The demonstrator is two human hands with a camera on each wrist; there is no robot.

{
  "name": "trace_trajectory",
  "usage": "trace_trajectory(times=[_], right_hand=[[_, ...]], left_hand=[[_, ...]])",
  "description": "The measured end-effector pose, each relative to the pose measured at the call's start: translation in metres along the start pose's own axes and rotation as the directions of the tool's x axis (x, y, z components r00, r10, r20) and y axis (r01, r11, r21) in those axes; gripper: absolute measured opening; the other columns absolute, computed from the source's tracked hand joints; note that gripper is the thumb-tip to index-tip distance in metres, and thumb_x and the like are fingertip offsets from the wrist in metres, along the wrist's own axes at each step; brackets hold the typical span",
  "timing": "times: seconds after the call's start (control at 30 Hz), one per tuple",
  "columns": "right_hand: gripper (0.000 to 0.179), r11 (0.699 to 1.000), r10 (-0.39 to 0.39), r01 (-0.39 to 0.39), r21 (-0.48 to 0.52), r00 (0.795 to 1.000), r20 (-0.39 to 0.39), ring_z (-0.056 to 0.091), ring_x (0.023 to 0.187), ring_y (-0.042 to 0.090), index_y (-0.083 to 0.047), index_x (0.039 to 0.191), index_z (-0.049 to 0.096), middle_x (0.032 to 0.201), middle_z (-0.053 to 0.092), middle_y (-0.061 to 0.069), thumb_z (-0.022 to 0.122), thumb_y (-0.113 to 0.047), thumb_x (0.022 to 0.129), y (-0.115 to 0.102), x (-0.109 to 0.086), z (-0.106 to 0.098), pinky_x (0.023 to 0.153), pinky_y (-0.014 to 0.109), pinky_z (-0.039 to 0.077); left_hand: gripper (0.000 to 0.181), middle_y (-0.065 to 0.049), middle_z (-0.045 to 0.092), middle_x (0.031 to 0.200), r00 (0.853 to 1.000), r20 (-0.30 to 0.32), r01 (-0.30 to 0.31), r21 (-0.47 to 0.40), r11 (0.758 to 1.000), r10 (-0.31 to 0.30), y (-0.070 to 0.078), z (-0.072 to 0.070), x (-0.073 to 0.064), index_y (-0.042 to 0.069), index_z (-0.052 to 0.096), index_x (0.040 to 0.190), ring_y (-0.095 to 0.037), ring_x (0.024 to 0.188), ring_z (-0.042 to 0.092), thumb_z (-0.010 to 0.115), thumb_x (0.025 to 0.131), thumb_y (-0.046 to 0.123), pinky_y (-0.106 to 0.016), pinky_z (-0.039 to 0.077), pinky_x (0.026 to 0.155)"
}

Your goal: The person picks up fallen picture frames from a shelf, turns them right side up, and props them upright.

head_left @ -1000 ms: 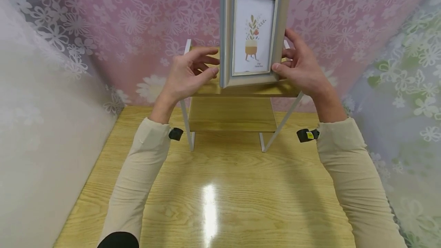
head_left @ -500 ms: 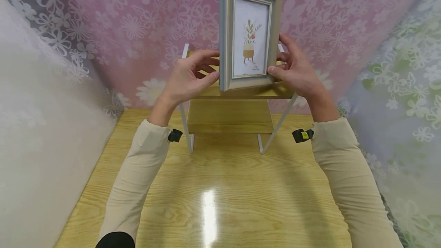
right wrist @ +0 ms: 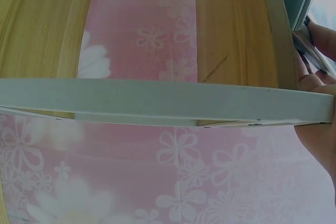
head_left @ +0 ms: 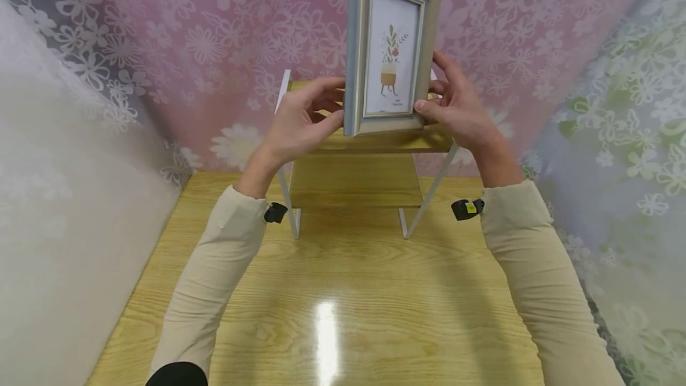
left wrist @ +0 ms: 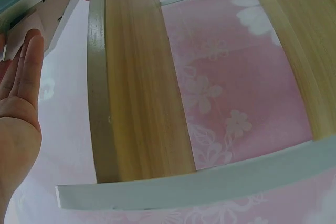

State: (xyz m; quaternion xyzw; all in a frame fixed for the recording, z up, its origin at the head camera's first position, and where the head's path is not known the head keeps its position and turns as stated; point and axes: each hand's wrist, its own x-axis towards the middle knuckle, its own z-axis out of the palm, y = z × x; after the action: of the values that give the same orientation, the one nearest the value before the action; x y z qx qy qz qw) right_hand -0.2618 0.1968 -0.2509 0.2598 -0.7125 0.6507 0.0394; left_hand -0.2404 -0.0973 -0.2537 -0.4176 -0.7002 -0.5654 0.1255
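A beige and grey picture frame [head_left: 393, 123] stands upright in the head view, above the top shelf of a small rack, turned slightly to one side. Its print shows a potted plant. My right hand [head_left: 462, 106] grips the frame's right side, thumb on the front and fingers behind. My left hand [head_left: 304, 117] holds the left edge, with the fingertips partly hidden behind it. From the left wrist, the back of the frame [left wrist: 62, 3] shows beside the left fingers [left wrist: 32, 66]. In the right wrist view the right hand [right wrist: 317, 135] is partly cut off at the image edge.
The rack has a wooden top shelf [head_left: 375, 143], a lower shelf [head_left: 356, 180] and slanted white metal legs [head_left: 433, 192]. Behind it rises a pink floral wall [head_left: 241, 28]. Pale walls [head_left: 69, 195] flank it on both sides, over a wood-look floor [head_left: 343, 273].
The left fingers have come in from beside the frame to its left edge. The frame has shifted a little left in the head view, and the right hand has moved left with it.
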Motion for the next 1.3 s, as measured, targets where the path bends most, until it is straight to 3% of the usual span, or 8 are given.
trace_trajectory(times=[0.4, 0.6, 1.07, 1.3], right_hand=[[0.079, 0.998, -0.007, 0.006, 0.069, 1.000, 0.014, 0.071, 0.093, 0.017, -0.018, 0.158, 0.025, 0.135, 0.054, 0.021, 0.055, 0.015, 0.092, -0.001, -0.001, -0.004, 0.078, 0.025, 0.058], [0.079, 1.000, -0.020, 0.019, 0.003, 0.999, 0.035, 0.067, 0.101, 0.019, -0.020, 0.157, 0.028, 0.151, 0.039, 0.013, 0.055, 0.014, 0.092, -0.002, 0.001, -0.004, 0.076, 0.024, 0.058], [0.078, 0.998, -0.024, 0.022, 0.061, 0.999, 0.028, 0.067, 0.105, 0.021, -0.021, 0.156, 0.031, 0.140, 0.050, 0.021, 0.054, 0.016, 0.092, -0.001, 0.000, -0.008, 0.076, 0.028, 0.059], [0.079, 1.000, -0.022, 0.022, 0.018, 0.999, 0.030, 0.068, 0.104, 0.020, -0.023, 0.157, 0.030, 0.142, 0.050, 0.021, 0.057, 0.014, 0.092, -0.001, -0.002, -0.010, 0.080, 0.028, 0.058]], left_hand=[[0.038, -0.017, 0.070, 0.114, 1.000, 0.000, -0.007, -0.016, 1.000, 0.007, 0.003, 0.002, 0.004, -0.005, 0.060, 0.130, -0.021, 0.094, 0.068, 0.059, 0.092, -0.007, -0.031, 0.058, 0.077], [0.038, -0.017, 0.068, 0.117, 1.000, -0.018, -0.001, 0.013, 1.000, 0.001, 0.001, -0.001, 0.002, -0.006, 0.060, 0.129, -0.020, 0.097, 0.068, 0.060, 0.092, -0.007, -0.030, 0.057, 0.080], [0.038, -0.015, 0.067, 0.121, 0.999, -0.002, 0.045, 0.075, 0.996, -0.045, 0.004, -0.005, 0.010, -0.002, 0.061, 0.129, -0.022, 0.097, 0.067, 0.059, 0.092, -0.007, -0.029, 0.056, 0.079], [0.037, -0.014, 0.067, 0.122, 0.997, 0.003, 0.070, 0.110, 0.991, -0.071, 0.004, -0.007, 0.012, -0.001, 0.062, 0.129, -0.022, 0.098, 0.068, 0.058, 0.093, -0.007, -0.029, 0.056, 0.079]])
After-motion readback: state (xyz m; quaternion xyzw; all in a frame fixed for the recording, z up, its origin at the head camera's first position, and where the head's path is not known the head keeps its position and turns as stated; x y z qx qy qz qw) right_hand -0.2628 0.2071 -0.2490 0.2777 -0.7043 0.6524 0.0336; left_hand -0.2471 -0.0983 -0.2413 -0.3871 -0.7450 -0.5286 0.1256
